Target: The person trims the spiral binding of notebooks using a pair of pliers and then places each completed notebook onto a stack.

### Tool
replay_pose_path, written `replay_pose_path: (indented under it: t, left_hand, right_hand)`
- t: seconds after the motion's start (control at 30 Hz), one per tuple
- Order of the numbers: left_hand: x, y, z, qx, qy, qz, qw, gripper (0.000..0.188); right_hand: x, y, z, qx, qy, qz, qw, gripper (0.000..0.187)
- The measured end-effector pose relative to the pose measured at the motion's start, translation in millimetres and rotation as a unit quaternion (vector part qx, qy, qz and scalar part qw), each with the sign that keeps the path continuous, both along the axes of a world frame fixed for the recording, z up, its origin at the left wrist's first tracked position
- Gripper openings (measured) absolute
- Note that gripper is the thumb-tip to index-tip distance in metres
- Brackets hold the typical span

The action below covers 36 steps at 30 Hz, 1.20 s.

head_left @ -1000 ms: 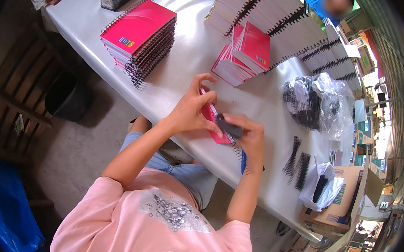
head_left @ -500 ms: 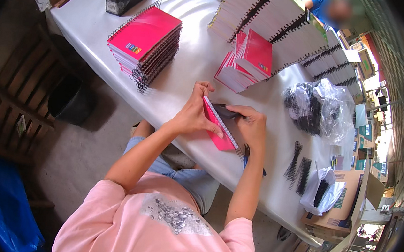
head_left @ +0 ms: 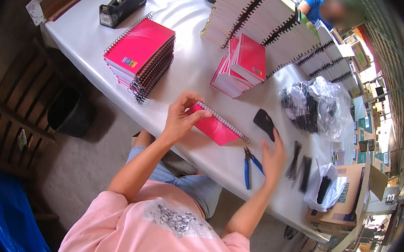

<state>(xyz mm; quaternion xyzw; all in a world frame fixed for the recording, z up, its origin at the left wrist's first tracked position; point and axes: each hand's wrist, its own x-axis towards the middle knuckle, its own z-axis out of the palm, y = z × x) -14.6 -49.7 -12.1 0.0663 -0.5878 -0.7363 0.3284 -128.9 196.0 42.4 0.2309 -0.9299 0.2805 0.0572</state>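
Observation:
My left hand (head_left: pixel 181 117) grips a pink spiral-bound notebook (head_left: pixel 216 126) by its near-left corner, holding it slightly above the white table (head_left: pixel 183 70). The wire spine runs along its far edge. My right hand (head_left: pixel 273 154) hovers with fingers spread over the table, just right of blue-handled pliers (head_left: pixel 250 164) and below a small black object (head_left: pixel 265 123). It holds nothing.
A stack of bound pink notebooks (head_left: pixel 140 57) lies to the left, a smaller stack (head_left: pixel 242 64) in the middle. Rows of unbound notebook blocks (head_left: pixel 275 26) stand behind. A clear bag of black spirals (head_left: pixel 311 107), loose spirals (head_left: pixel 300 164), a tape dispenser (head_left: pixel 123 4) and a cardboard box (head_left: pixel 350 198) are around. Another person (head_left: pixel 320 6) is at the far side.
My right hand let go of the notebook and moved right toward the pliers. The left hand now holds the notebook alone, turned flatter.

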Motion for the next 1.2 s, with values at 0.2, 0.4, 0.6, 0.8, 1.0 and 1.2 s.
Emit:
replay_pose_path:
  t: [0.2,0.4,0.6,0.8,1.0,1.2]
  left_hand:
    - [13.1,13.9,19.3,-0.087,-0.007,0.162,0.983,0.078]
    - [11.3,16.9,19.5,-0.275,0.098,0.3,0.908,0.085]
    - [16.7,15.1,29.8,-0.339,0.108,0.31,0.881,0.086]
    - [17.3,15.1,35.1,-0.342,0.153,0.309,0.874,0.081]
    - [22.6,20.5,38.8,-0.331,0.135,0.285,0.89,0.081]
    - [17.1,21.6,48.3,-0.118,0.131,0.259,0.95,0.076]
  right_hand:
    - [91.4,26.2,-52.1,0.214,0.125,-0.045,0.968,0.045]
    - [112.7,-40.7,-3.0,-0.146,0.043,0.04,0.988,0.035]
    - [121.3,-86.1,39.6,-0.129,0.123,0.163,0.97,0.034]
    - [120.8,-88.1,35.2,-0.163,0.063,0.201,0.964,0.034]
    - [119.6,-81.0,33.1,-0.453,-0.535,0.222,0.678,0.036]
    - [111.5,-66.4,26.6,-0.26,-0.18,0.214,0.924,0.037]
